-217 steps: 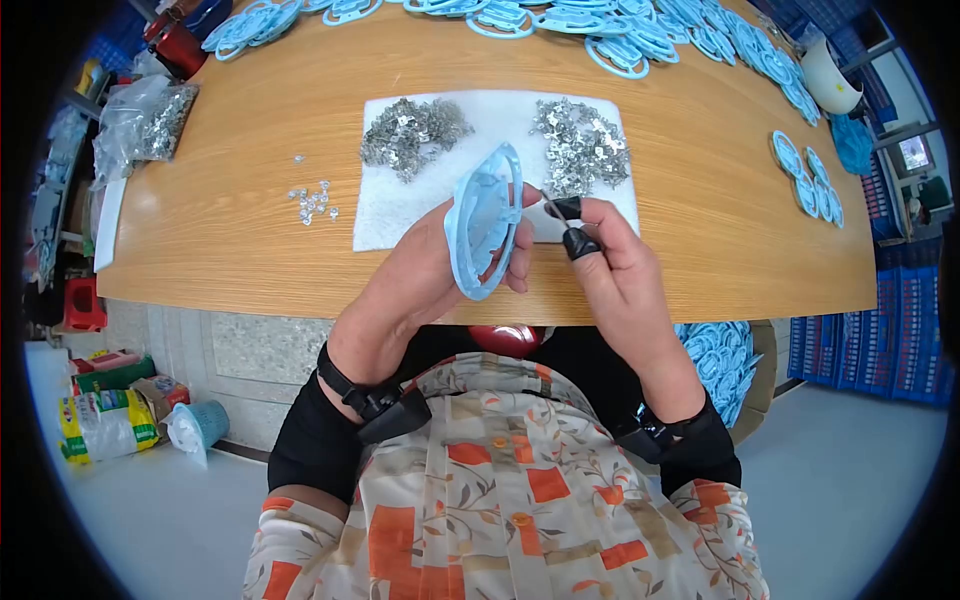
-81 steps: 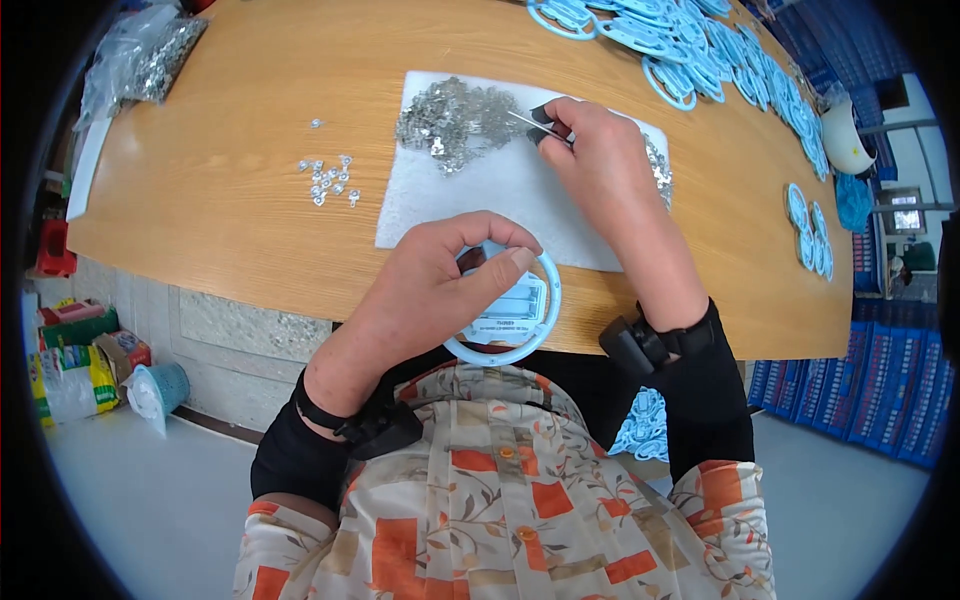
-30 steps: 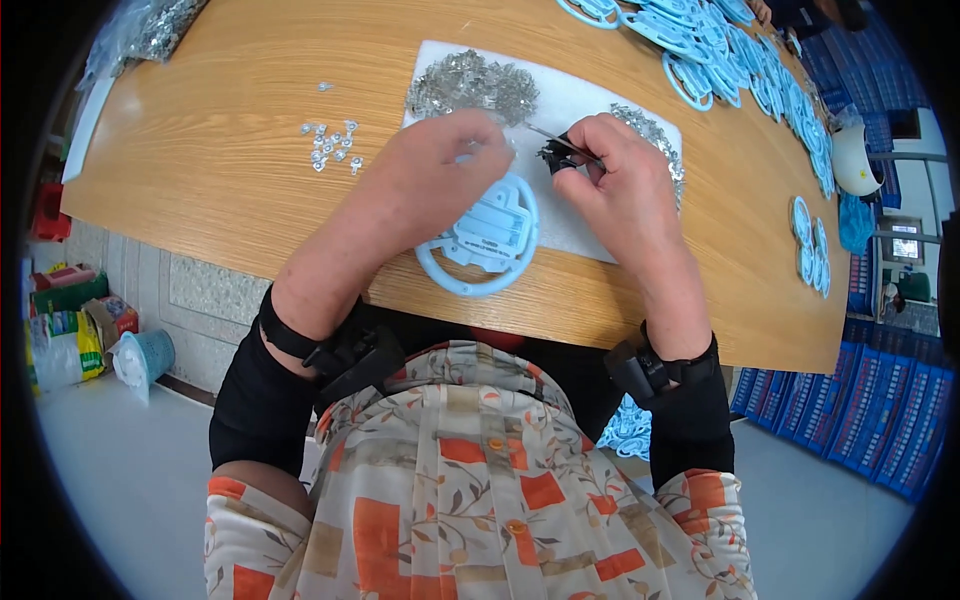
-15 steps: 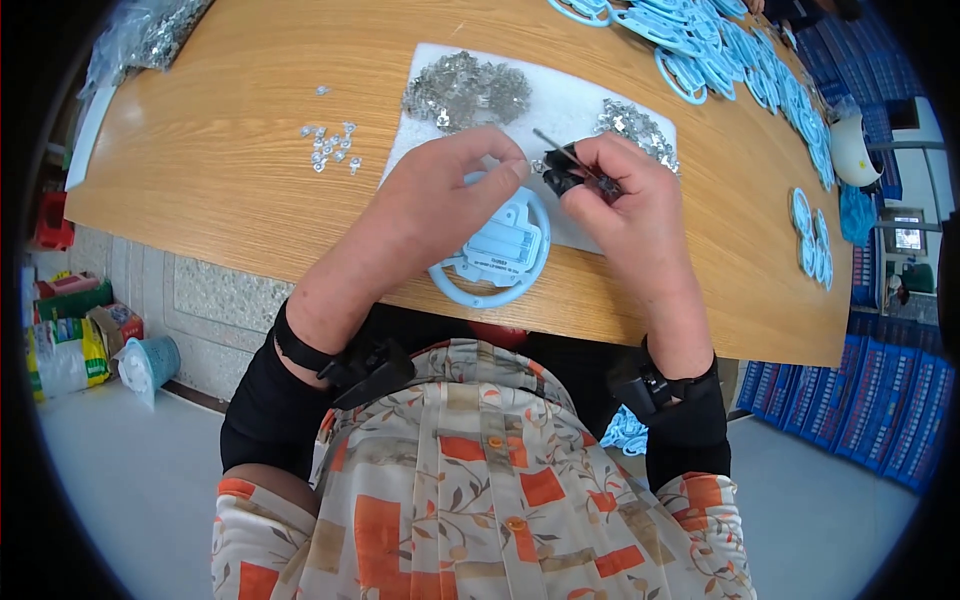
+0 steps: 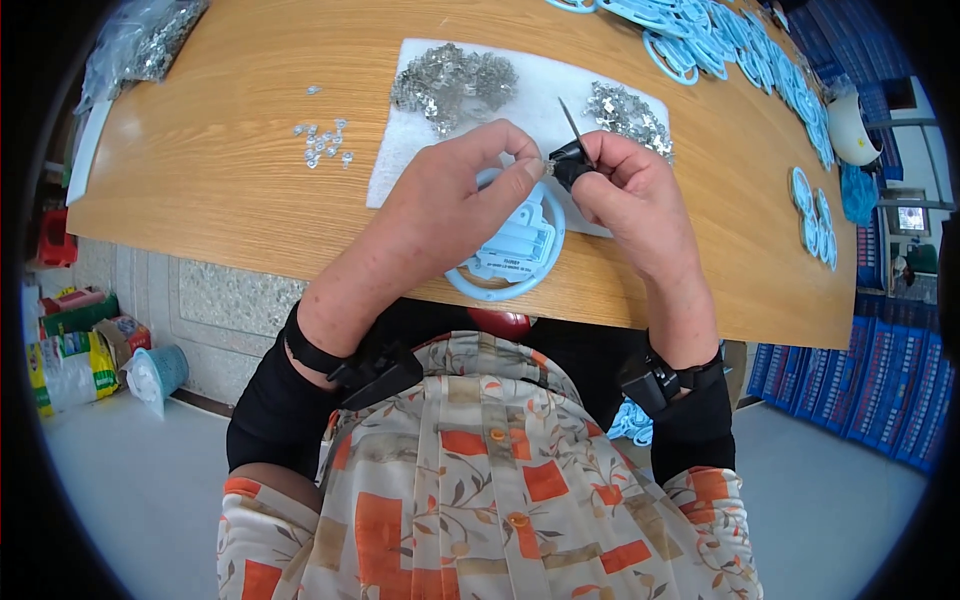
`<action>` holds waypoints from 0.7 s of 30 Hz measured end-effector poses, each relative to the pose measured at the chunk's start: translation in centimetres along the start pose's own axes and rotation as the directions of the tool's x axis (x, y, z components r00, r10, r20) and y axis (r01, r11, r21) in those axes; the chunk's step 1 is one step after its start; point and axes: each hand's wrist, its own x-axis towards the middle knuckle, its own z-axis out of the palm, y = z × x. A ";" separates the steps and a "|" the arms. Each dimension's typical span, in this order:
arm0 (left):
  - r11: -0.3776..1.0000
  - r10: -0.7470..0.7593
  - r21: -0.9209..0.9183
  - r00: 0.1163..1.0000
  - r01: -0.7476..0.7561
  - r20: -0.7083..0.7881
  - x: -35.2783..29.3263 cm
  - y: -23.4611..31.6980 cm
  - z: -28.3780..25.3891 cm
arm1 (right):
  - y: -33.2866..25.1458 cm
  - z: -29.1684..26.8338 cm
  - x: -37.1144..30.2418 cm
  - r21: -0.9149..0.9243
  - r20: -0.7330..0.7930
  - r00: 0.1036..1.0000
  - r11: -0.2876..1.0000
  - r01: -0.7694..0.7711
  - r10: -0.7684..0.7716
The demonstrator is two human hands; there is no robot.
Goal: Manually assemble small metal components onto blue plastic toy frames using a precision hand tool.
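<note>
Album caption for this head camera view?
Left hand beside right hand with a thin tool, near a round blue part and heaped metal pieces on a white mat.

Smooth plastic wheel [image 5: 522, 243], shiny metal clips [image 5: 455, 85], matt mat [image 5: 540, 75], glossy wood-grain tabletop [image 5: 230, 180].

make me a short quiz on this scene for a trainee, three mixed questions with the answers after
1. Multiple choice: how many heaps of small metal pieces lie on the white pad?
A) one
B) two
C) four

2. Fill in the blank: the round plastic part, partly hidden by the left hand, is light ____.

3. True or false: the thin metal tool is held in the left hand.

Key:
1. B
2. blue
3. False; the right hand holds the thin metal tool.
</note>
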 end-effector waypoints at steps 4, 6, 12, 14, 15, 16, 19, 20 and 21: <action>0.999 0.001 0.040 1.000 -0.002 0.012 0.1 -0.4 0.7 | 0.4 -0.3 0.1 -0.051 -0.011 0.999 0.998 0.043 -0.044; 0.992 0.094 -0.073 0.991 -0.101 -0.095 0.4 -1.0 1.3 | 0.3 -0.5 0.1 0.030 -0.041 0.998 0.999 0.038 -0.037; 0.947 -0.052 -0.320 0.982 -0.010 -0.183 0.4 0.3 0.9 | 0.6 -2.6 -2.0 0.059 -0.121 0.989 0.996 -0.073 0.080; 0.931 -0.124 -0.360 0.977 0.055 -0.171 0.3 1.2 0.7 | 1.6 -2.9 -2.8 0.118 -0.123 0.984 0.987 -0.112 0.127; 0.908 -0.200 -0.400 0.967 0.124 -0.156 0.2 1.5 0.6 | 1.7 -2.6 -3.2 0.179 -0.119 0.977 0.972 -0.154 0.177; 0.909 -0.199 -0.397 0.967 0.122 -0.158 0.3 1.2 0.7 | 1.3 -1.9 -3.7 0.244 -0.118 0.973 0.955 -0.168 0.201; 0.889 -0.135 -0.457 0.972 0.032 -0.195 0.5 0.3 1.4 | 1.0 -0.7 -4.1 0.362 -0.103 0.959 0.908 -0.211 0.263; 0.897 -0.125 -0.440 0.976 0.034 -0.179 0.4 0.3 1.5 | 1.5 -1.2 -4.0 0.374 -0.032 0.963 0.896 -0.238 0.269; 0.906 -0.118 -0.422 0.979 0.039 -0.163 0.3 0.3 1.6 | 1.8 -1.5 -3.8 0.377 -0.033 0.963 0.895 -0.237 0.269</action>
